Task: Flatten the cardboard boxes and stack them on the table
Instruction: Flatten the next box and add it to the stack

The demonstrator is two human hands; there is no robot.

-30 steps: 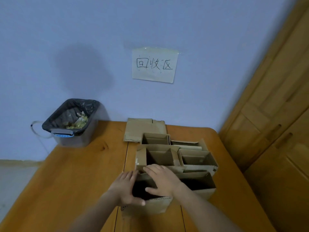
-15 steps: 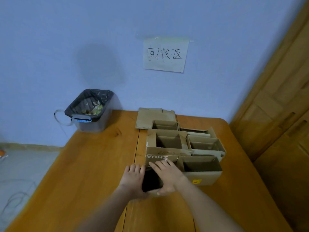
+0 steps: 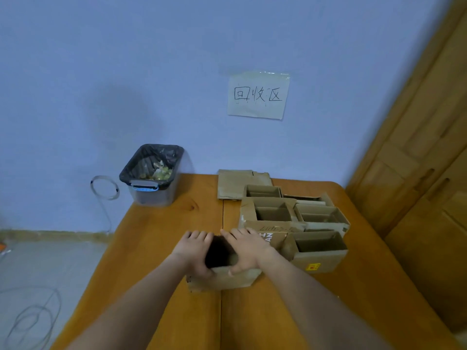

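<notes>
Cardboard, brown, one open box [image 3: 222, 276] in hand at the near middle of the desk [image 3: 156, 238]; item under work.

Change: against the two earlier views, the box has come away from the cluster toward the person and a little left, its dark mouth now narrower between the palms. Judged: the squeeze that collapses it has begun, but it is not yet flat.

Left grip [image 3: 193, 251]: fingers over the box's left wall, thumb hooked at the near rim; clamped on the box.

Right grip [image 3: 246, 251]: fingers spread over the right wall, thumb on the near rim; clamped on the box likewise.

Right of the right grip: an open box with a yellow sticker [image 3: 318, 253], touching or just beside the held one. Beyond both grips: more open boxes [image 3: 273, 213], unflattened. Beyond those: one flat sheet [image 3: 235, 183] against the wall, the stack so far.

Far left of the grips: lined bin [image 3: 151, 173] at the desk corner.

Hidden or unclear: the held box's interior is black shadow; its bottom flaps cannot be told. Both palms cover its side walls. Printing on the neighbouring flap is partly covered by the right grip.
</notes>
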